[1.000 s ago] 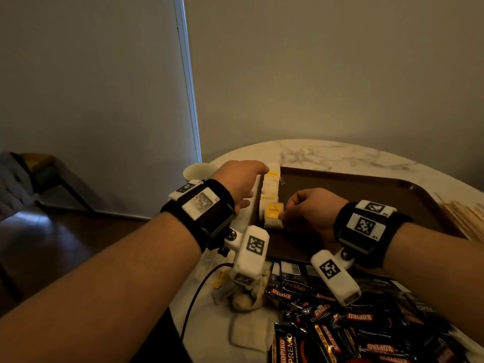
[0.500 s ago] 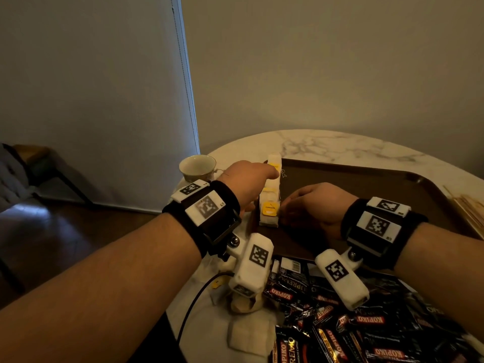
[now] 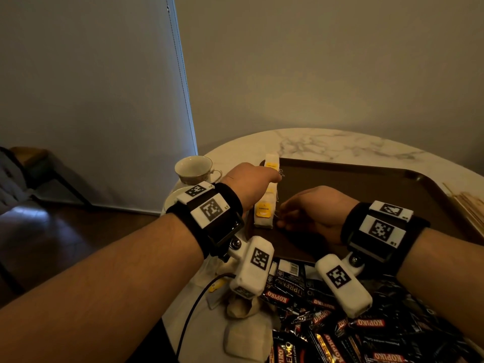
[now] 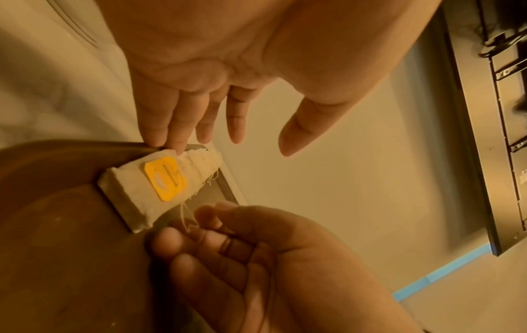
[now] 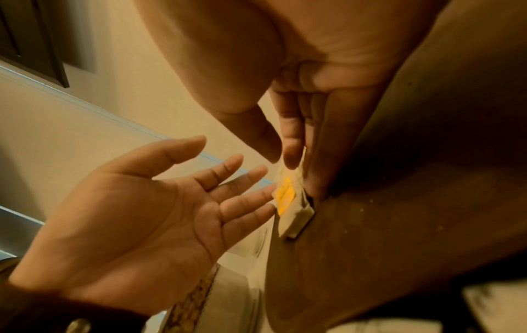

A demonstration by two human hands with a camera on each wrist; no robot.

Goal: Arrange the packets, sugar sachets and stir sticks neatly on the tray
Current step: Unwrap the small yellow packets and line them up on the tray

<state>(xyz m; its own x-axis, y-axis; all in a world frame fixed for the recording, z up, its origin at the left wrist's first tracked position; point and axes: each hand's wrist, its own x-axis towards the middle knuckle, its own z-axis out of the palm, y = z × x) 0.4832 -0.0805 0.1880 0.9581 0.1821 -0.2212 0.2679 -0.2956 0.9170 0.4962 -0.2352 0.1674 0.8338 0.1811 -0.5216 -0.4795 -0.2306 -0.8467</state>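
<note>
Since the earlier frames the view has tilted down a little, bringing the cup [image 3: 193, 169] into sight, and both hands have closed in on the row of tea-bag packets [image 3: 265, 205] along the left edge of the brown tray [image 3: 366, 184]. Now the left hand [image 3: 248, 183] is flat, its fingers [image 4: 171, 126] straight and spread, their tips touching the row from the outer side. On the tray side, the right hand [image 3: 311, 210] has loosely curled fingers [image 5: 293, 144] against the row; the left wrist view shows thin strings by its fingertips, but whether it pinches them I cannot tell. Nearest, one packet shows a yellow tag [image 4: 165, 179]. Black coffee packets [image 3: 340, 323] lie heaped on the marble surface [image 3: 340, 145] nearer the person, off the tray. Wooden stir sticks [image 3: 468, 205] lie on the surface just beyond the tray's right rim.
</note>
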